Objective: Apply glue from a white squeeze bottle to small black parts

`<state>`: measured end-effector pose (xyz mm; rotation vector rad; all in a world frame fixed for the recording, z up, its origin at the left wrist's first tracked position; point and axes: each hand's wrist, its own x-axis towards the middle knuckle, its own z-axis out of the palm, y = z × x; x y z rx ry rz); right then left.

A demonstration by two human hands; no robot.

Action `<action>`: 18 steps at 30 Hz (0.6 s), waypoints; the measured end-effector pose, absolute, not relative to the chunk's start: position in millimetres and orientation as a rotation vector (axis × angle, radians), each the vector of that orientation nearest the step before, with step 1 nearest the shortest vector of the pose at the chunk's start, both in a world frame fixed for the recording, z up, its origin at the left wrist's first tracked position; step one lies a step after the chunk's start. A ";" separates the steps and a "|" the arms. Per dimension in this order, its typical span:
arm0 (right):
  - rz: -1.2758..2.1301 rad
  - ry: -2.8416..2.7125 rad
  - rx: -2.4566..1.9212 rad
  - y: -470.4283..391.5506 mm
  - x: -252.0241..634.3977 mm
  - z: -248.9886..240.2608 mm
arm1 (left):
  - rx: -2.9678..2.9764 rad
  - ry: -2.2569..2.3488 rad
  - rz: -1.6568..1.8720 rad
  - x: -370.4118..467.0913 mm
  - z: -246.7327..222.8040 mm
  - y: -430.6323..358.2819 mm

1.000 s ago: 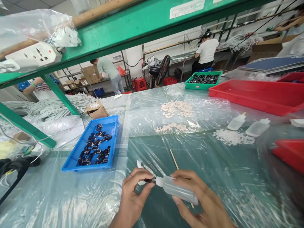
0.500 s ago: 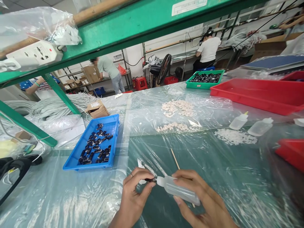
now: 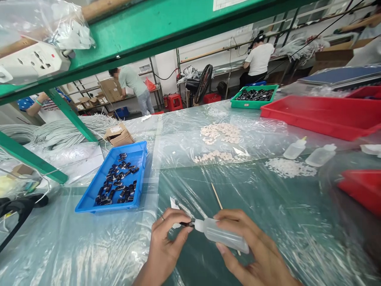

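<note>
Between the thumb and fingers of my left hand [image 3: 168,236] is a small black part [image 3: 187,224], mostly covered by the fingertips. My right hand [image 3: 253,246] is closed around a translucent squeeze bottle [image 3: 224,234], tilted with its nozzle end toward my left hand. The nozzle tip meets or nearly meets the black part; I cannot tell which. A thin wooden stick [image 3: 216,195] lies on the plastic-covered table, partly hidden under the bottle and my right hand. Just behind my left fingers is a scrap of white paper [image 3: 174,203].
To the left, a blue tray [image 3: 86,203] holds several black cylindrical parts. Pale discs [image 3: 220,133] and a white pile of small pieces [image 3: 290,168] lie ahead. Two more bottles [image 3: 320,155] rest at right, near a red tray [image 3: 321,117]. A green shelf beam [image 3: 166,28] crosses overhead.
The whole view has shifted slightly, so the scene sits a little further left and up. Both hands keep the same hold on the black part and the bottle.
</note>
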<state>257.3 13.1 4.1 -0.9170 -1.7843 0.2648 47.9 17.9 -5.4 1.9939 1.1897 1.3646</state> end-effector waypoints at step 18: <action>0.390 -1.804 -0.911 11.8 261.3 6.5 | 2.026 1.169 1.346 50.5 -1.7 15.0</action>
